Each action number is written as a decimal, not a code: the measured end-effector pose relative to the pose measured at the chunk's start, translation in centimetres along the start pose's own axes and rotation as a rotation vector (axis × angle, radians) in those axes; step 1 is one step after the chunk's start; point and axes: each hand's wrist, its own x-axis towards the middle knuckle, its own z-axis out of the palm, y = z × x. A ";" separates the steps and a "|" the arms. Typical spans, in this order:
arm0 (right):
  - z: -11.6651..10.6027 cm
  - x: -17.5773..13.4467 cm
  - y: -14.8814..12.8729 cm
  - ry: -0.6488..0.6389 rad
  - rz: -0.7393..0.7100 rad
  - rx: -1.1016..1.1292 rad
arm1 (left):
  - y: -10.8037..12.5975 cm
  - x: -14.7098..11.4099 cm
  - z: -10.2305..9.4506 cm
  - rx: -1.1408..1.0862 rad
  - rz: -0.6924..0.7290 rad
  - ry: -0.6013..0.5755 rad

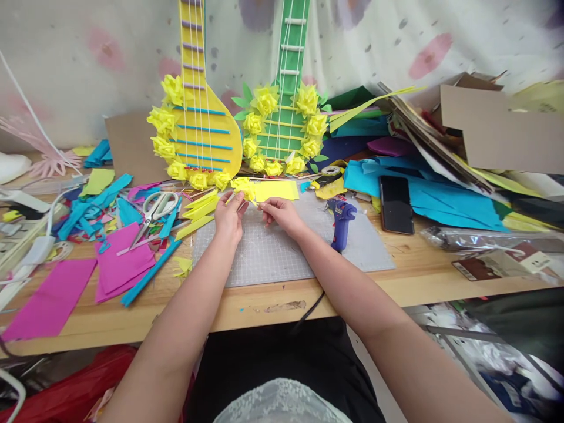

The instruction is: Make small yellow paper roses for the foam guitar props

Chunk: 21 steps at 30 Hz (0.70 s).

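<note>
Pinching left grip [229, 218]: fingers closed on the yellow paper flower [243, 187], near the cutting mat's [264, 252] far side.
Right grip [282, 214]: thumb and forefinger pinching, seemingly, its petal tip.
Flower's feel: probably light, soft, easily creased.
Hold: likely best at the base.

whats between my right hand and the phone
Between your right hand and the phone, the head view shows the glue gun on the grey mat, then some wooden table.

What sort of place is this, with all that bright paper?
Probably a craft corner, maybe at home or in a small workshop. There's a blue glue gun on a gray cutting mat, and scissors among colorful scraps.
</note>
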 end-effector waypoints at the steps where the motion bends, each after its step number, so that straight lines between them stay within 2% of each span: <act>1: 0.0 0.0 0.0 0.008 0.008 -0.003 | 0.0 0.0 -0.1 0.001 -0.008 -0.015; 7: -0.2 0.0 0.0 0.019 0.016 -0.029 | 0.1 0.3 -0.4 0.034 -0.061 -0.021; 14: -0.3 0.2 0.4 0.002 -0.059 0.012 | -0.1 0.4 -0.3 0.034 0.011 0.076; 21: -0.3 0.2 0.5 0.025 -0.095 -0.074 | 0.0 0.1 -0.2 0.053 0.009 0.058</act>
